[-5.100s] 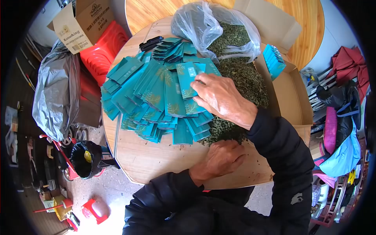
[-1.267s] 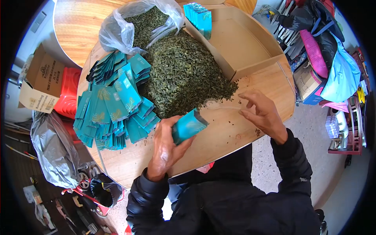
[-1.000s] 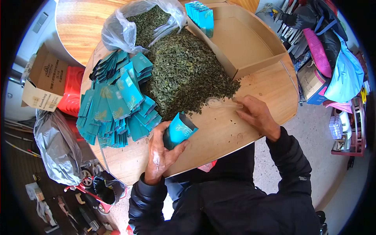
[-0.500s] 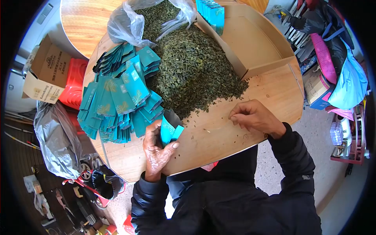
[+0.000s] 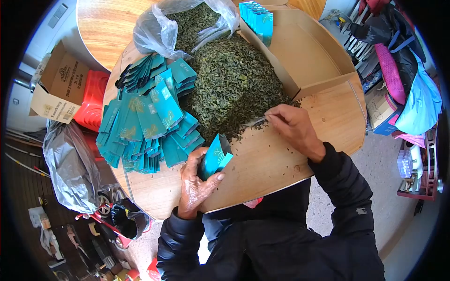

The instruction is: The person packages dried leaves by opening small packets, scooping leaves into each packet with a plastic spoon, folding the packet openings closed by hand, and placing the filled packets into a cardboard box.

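Note:
My left hand (image 5: 197, 185) is closed around a teal foil packet (image 5: 218, 157), held upright with its top edge open toward the tea. The packet shows a pale leaf print. My right hand (image 5: 296, 130) pinches a thin, pale, spoon-like tool (image 5: 255, 122), whose far end rests at the front edge of the loose tea leaves (image 5: 236, 79); its exact shape is blurred. Beside my left hand lies a spread pile of flat teal packets (image 5: 140, 124). Stray leaf bits are scattered on the wooden table (image 5: 262, 164) between my hands.
A clear plastic bag (image 5: 157, 35) of tea leaves sits behind the heap. To the right stands a shallow cardboard box (image 5: 309, 51) with a row of teal packets (image 5: 258, 21) at its left side. An open carton (image 5: 63, 84) and a red stool (image 5: 93, 100) flank the table's left.
My right hand has moved forward and left to the tea's edge, and the pale tool now shows in its fingers. My left hand and its packet have shifted slightly right.

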Tool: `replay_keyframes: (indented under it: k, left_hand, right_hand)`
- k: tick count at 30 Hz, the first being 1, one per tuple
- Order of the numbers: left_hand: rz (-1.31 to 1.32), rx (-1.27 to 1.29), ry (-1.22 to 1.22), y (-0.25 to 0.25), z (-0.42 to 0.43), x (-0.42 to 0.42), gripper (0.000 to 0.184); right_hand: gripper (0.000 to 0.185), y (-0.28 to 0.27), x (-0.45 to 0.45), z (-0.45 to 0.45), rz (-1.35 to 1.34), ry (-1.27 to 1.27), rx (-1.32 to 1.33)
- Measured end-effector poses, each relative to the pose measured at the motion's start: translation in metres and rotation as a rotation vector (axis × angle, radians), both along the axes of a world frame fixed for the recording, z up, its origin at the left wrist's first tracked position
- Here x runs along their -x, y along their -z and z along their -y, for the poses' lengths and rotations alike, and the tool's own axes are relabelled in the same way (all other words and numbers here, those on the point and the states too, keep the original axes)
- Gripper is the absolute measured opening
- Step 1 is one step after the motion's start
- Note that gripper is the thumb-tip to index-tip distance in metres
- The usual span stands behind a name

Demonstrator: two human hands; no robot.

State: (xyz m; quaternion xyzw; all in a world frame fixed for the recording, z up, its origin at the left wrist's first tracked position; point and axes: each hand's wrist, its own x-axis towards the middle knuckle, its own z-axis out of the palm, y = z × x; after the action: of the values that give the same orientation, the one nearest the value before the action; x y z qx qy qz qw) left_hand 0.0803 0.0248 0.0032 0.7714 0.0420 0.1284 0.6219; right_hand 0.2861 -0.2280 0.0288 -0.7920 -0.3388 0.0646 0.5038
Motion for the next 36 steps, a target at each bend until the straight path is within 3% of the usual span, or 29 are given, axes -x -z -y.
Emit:
replay_keyframes:
  k: [1,6,10,14,16,19,36]
  left_hand:
    - [-0.002,-0.003,-0.003,0.000,-0.001,0.000,0.072]
    - [0.009,-0.125,-0.081,-0.005,0.005,-0.002,0.059]
    - [-0.012,-0.181,-0.102,-0.006,0.011,-0.005,0.059]
    - [0.009,-0.222,-0.105,-0.013,0.018,-0.012,0.059]
    - [0.013,-0.389,-0.129,-0.026,0.025,-0.016,0.059]
    - [-0.123,-0.325,-0.153,-0.033,0.032,-0.019,0.057]
    - [-0.064,-0.432,-0.117,-0.030,0.037,-0.033,0.055]
  right_hand:
    - [0.009,0.002,0.003,-0.001,0.184,-0.023,-0.016]
    - [0.015,-0.002,0.015,0.007,0.388,-0.085,0.010]
    - [0.021,-0.004,0.017,0.014,0.491,-0.093,-0.002]
    - [0.021,-0.003,0.012,0.019,0.481,-0.067,-0.032]
    - [0.021,-0.009,0.013,0.022,0.411,-0.051,-0.041]
    - [0.021,-0.020,0.014,0.027,0.358,-0.029,-0.064]
    - [0.018,-0.060,0.009,0.033,0.396,-0.259,0.068]
